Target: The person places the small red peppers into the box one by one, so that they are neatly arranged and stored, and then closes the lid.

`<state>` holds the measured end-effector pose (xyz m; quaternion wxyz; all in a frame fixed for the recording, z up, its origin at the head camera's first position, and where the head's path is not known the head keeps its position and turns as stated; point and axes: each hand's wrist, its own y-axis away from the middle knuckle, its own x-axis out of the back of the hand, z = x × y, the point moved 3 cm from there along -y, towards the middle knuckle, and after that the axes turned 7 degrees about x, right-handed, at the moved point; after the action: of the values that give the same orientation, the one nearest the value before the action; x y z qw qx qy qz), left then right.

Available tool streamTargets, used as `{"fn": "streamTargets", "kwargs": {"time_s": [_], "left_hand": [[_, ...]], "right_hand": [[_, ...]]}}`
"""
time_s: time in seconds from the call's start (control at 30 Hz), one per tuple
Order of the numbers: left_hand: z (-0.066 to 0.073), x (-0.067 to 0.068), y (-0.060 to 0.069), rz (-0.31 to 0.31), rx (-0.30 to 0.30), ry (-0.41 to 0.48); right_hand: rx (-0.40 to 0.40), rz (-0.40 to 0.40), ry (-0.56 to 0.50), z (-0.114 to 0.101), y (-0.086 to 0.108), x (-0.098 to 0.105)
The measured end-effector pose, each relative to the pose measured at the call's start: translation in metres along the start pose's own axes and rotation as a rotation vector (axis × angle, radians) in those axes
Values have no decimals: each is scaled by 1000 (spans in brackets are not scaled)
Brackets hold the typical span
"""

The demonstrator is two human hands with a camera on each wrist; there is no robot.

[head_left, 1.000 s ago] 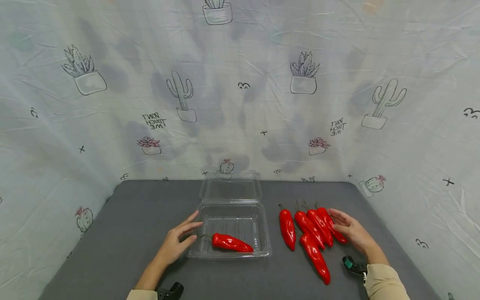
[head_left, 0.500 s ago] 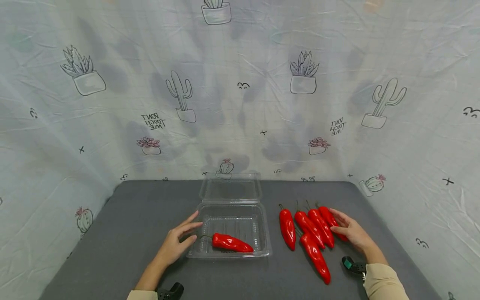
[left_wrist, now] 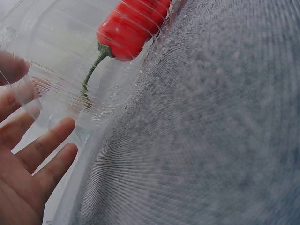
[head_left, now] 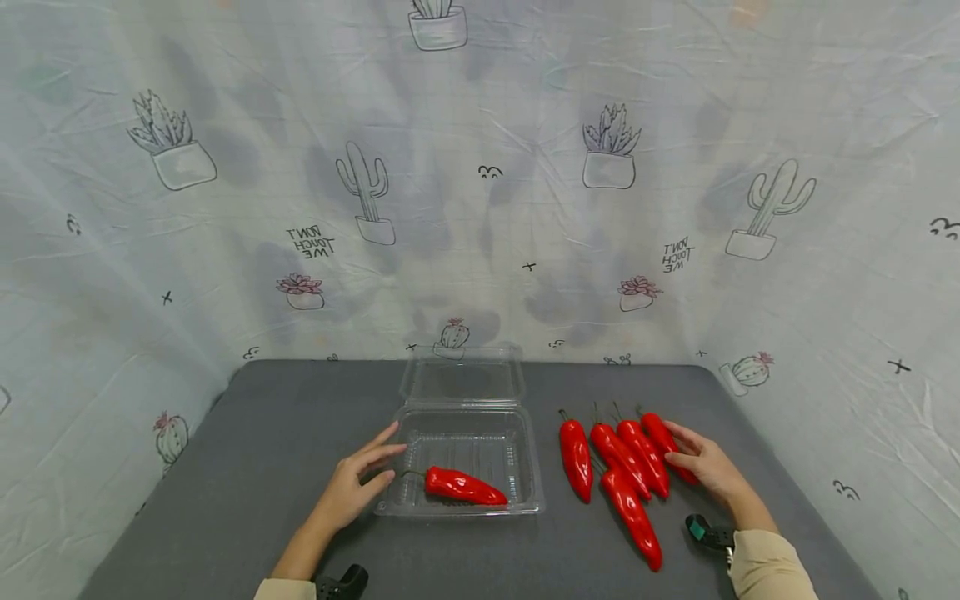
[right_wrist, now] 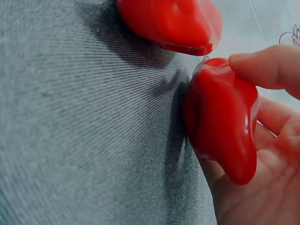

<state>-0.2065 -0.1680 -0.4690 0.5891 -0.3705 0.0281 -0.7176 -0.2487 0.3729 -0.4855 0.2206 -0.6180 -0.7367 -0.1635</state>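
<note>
While the right hand [head_left: 708,468] pinches an outer pepper [head_left: 669,447], four loose peppers [head_left: 619,458] beside it also seem left; one boxed pepper [head_left: 465,486] lies in the clear container [head_left: 533,468] just beside the relaxed, spread left hand [head_left: 351,487].

In the head view, the gray table [head_left: 315,400] has wide room at lower left, past the left hand [head_left: 349,492], and a thin gap between the clear box [head_left: 457,512] and red peppers [head_left: 575,458]. At lower right, the right hand [head_left: 711,468] blocks the peppers' right side.
</note>
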Motion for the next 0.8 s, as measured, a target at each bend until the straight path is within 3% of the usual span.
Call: {"fn": "streamTargets", "kwargs": {"time_s": [0.13, 0.37, 0.57, 0.8], "left_hand": [[9, 2, -1, 9, -1, -11], [-25, -5, 4, -2, 12, 7], [-25, -5, 4, -9, 23, 20], [-26, -5, 4, -1, 4, 5]], "right_hand": [[-19, 15, 14, 2, 1, 1], [-54, 52, -38, 4, 3, 2], [-52, 79, -116, 0, 4, 3], [-21, 73, -133, -7, 3, 4]]}}
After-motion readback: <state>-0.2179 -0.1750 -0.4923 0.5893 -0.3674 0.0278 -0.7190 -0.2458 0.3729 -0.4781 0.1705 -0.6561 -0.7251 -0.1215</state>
